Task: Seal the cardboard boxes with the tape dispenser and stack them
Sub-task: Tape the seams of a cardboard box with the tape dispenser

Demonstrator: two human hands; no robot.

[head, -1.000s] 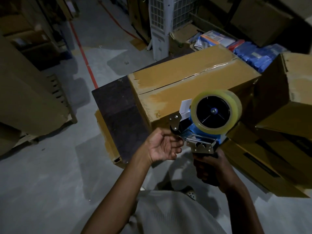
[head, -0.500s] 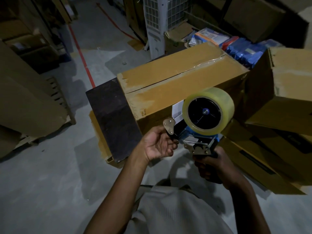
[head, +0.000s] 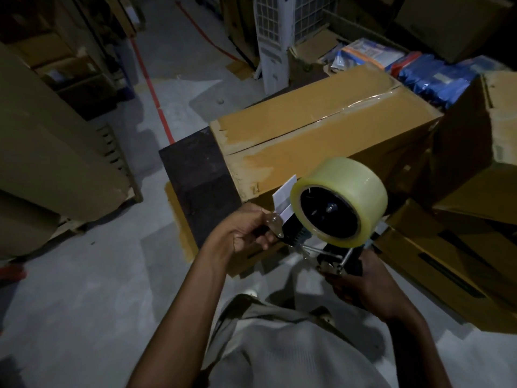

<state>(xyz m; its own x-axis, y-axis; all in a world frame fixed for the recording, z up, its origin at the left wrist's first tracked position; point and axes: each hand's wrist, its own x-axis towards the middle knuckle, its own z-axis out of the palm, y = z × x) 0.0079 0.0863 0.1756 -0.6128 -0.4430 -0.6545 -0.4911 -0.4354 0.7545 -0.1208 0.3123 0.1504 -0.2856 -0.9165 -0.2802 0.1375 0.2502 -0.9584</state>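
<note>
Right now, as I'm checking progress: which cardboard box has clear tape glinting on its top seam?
The long box just behind the tape dispenser: a shiny strip runs along its seam's far end. The boxes at right show no glint.

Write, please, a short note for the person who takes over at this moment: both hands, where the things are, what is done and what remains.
Left hand: pinches the front end of the tape dispenser, by the tape's loose end.
Right hand: grips the dispenser's handle.
Long cardboard box: lies closed on a dark board, just beyond the dispenser; more boxes stand to its right.
Done: clear tape shows on the far part of the top seam.
Left: the near part of the seam looks untaped; tape it, then stack.
</note>
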